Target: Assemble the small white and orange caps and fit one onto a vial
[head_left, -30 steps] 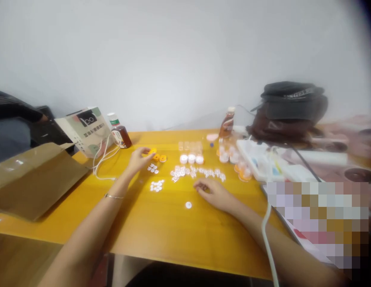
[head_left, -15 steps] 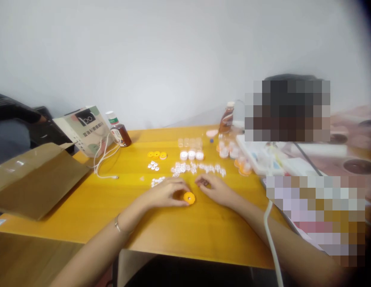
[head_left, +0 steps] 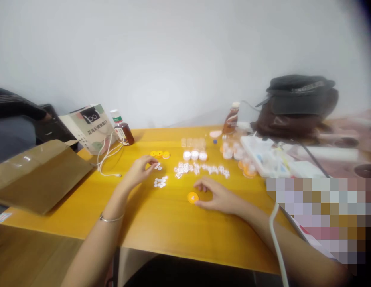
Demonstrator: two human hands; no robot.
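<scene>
My right hand (head_left: 218, 196) rests on the yellow table (head_left: 161, 223), its thumb and forefinger closed on the edge of an orange ring (head_left: 192, 197) with a white centre. My left hand (head_left: 140, 169) is stretched out further left, fingers curled over a small group of white discs (head_left: 158, 167). Blur hides whether it holds one. A second heap of white discs (head_left: 160, 182) lies just right of that hand. Three orange rings (head_left: 159, 154) sit in a row beyond it.
A strip of small white pieces (head_left: 200, 169), white caps (head_left: 194, 154), orange-based cups (head_left: 247, 169) and a white tray (head_left: 263, 157) lie at the centre and right. A cardboard box (head_left: 38, 175), paper bag (head_left: 89, 127), two bottles (head_left: 122, 129) (head_left: 231, 118) and a dark backpack (head_left: 299, 105) ring the table.
My left hand fetched an orange ring from the row, set it over the lone white disc, then went back left to the white discs. My right hand now holds that ring.
</scene>
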